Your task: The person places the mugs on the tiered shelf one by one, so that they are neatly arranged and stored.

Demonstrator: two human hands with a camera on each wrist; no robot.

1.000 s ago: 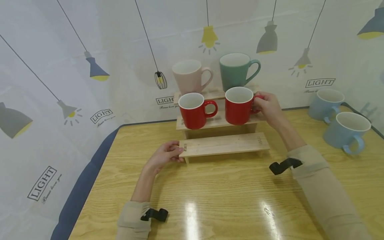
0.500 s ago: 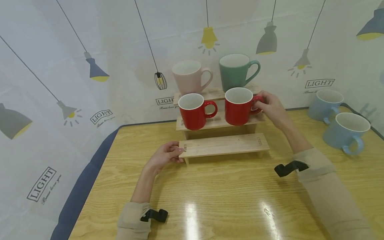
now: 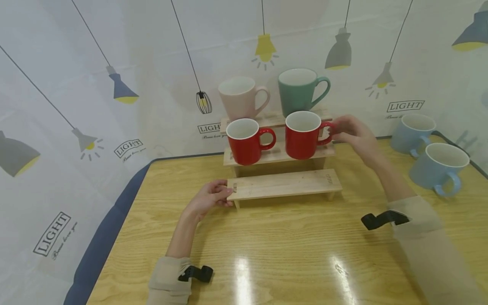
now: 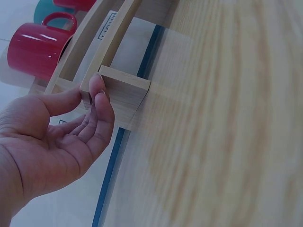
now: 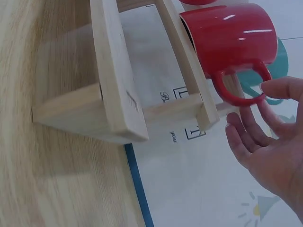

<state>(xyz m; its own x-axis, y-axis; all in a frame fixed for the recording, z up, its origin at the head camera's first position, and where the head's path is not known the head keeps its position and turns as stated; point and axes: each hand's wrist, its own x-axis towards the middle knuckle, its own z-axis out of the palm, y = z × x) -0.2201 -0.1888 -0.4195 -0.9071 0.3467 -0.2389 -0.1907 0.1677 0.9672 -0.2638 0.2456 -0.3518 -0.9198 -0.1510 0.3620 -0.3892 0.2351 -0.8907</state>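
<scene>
A three-step wooden rack [image 3: 286, 184] stands on the table, mugs on its upper two tiers. My left hand [image 3: 207, 198] pinches the left end of its lowest board between thumb and fingers, as the left wrist view shows closely. On the middle tier sit two upright red mugs, a left one [image 3: 244, 146] and a right one [image 3: 300, 142], handles to the right. Fingers apart, my right hand [image 3: 357, 137] is beside the right red mug's handle [image 5: 239, 97], its thumb tip right at the loop. A pink mug [image 3: 238, 99] and a green mug [image 3: 297, 93] stand on the top tier.
Two light blue mugs, a rear one [image 3: 411, 134] and a front one [image 3: 436, 169], stand at the table's right side. Behind the rack hangs a white cloth [image 3: 171, 55] printed with lamps. The wooden table [image 3: 274, 245] extends in front of the rack.
My right hand has let go of the right red mug's handle and drawn back slightly to the right. The mug stays on the middle tier; my left hand has kept its place.
</scene>
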